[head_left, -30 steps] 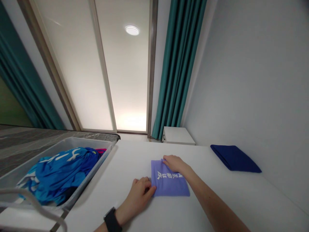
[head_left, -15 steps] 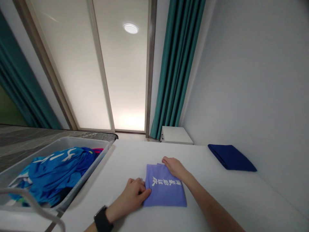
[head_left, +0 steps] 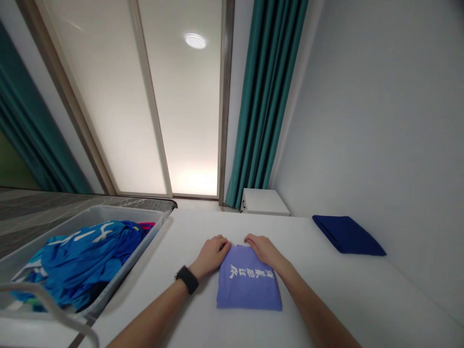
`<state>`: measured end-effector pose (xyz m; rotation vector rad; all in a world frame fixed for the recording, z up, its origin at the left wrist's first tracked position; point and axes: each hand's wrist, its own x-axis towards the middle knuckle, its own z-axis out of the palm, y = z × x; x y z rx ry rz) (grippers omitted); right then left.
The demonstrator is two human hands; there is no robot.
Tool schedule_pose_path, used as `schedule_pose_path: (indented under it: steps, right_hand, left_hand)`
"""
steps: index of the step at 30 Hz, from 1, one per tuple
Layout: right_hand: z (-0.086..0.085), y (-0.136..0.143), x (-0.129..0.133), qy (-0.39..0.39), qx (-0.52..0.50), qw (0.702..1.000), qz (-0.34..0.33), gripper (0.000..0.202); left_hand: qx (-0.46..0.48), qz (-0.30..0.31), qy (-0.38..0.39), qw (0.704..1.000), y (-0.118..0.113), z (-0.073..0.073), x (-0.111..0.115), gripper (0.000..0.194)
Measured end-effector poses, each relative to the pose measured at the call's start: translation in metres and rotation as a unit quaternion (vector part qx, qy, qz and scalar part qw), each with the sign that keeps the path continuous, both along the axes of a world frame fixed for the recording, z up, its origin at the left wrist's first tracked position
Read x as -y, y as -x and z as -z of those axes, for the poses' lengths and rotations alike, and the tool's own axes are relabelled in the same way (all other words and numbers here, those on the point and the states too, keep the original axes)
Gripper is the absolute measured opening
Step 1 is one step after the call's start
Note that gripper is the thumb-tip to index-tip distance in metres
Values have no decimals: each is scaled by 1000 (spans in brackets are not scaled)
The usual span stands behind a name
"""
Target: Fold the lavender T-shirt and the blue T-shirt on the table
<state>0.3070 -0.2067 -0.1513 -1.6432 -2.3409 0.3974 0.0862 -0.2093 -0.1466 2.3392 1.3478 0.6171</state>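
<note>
The folded purple garment [head_left: 249,285] is carrying one row of white printed characters across its upper face (the row is running from near the left hand [head_left: 211,253] toward the right hand [head_left: 264,249]). The characters are appearing East Asian in form, but they are lying at an angle and are too small to be read. The blue garment [head_left: 83,258] in the grey bin [head_left: 108,302] is showing white markings; these are creased and are not reading as legible text.
</note>
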Motion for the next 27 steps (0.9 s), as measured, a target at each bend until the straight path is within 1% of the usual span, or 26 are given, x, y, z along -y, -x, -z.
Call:
schedule_pose_path:
  steps: [4, 9, 12, 15, 18, 21, 23, 25, 27]
  right_hand:
    - [2, 0, -2, 8, -4, 1000, 10, 34]
    - [2, 0, -1, 3, -17, 1000, 21, 33]
    - [2, -1, 0, 1, -27, 999, 23, 32]
    - [-1, -1, 1, -1, -11, 1000, 11, 31]
    - [-9, 1, 5, -41, 35, 999, -2, 31]
    - [-21, 5, 17, -109, 65, 992, -14, 32]
    - [-27, 10, 31, -137, 49, 989, -31, 32]
    - [-25, 17, 46, -136, 28, 989, -48, 31]
    - [-17, 23, 58, -116, 27, 992, -50, 33]
  left_hand:
    - [16, -10, -7, 1000, -1, 7, -2, 37]
    - [19, -9, -16, 1000, 2, 12, -4, 36]
    - [12, -2, -12, 1000, 2, 11, -3, 34]
    - [21, 19, 7, 1000, 4, 8, -1, 36]
    - [65, 47, 47, 996, 11, 4, 2, 35]
    - [120, 73, 86, 986, 24, -3, 4, 32]
    - [143, 114, 116, 976, 32, -8, 5, 29]
    - [147, 157, 139, 967, 37, -12, 6, 27]
    - [130, 167, 131, 969, 39, -12, 6, 29]
